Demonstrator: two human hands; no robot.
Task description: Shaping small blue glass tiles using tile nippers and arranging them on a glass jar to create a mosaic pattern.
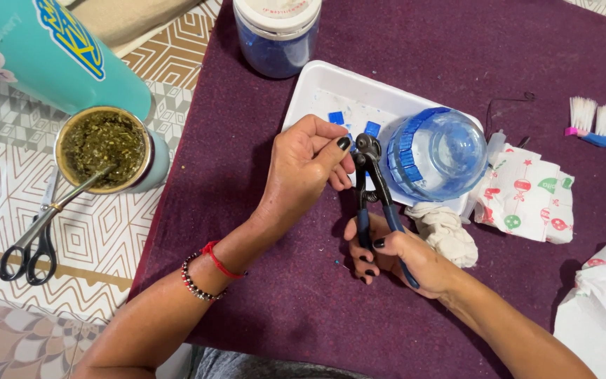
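Note:
My right hand (398,256) grips the blue handles of a pair of tile nippers (371,184), whose black head points up toward the white tray (317,88). My left hand (306,165) pinches something small at the nipper jaws; the piece itself is hidden by my fingers. Small blue square tiles (336,118) lie in the tray. A clear glass jar (435,153) with blue tiles stuck around it lies in the tray, just right of the nippers.
A blue jar with a white lid (277,31) stands above the tray. A cup of green herb with a metal straw (104,147), a teal flask (50,52) and scissors (31,245) sit left. A rag (447,231), printed napkin (527,200) and brushes (601,126) lie right.

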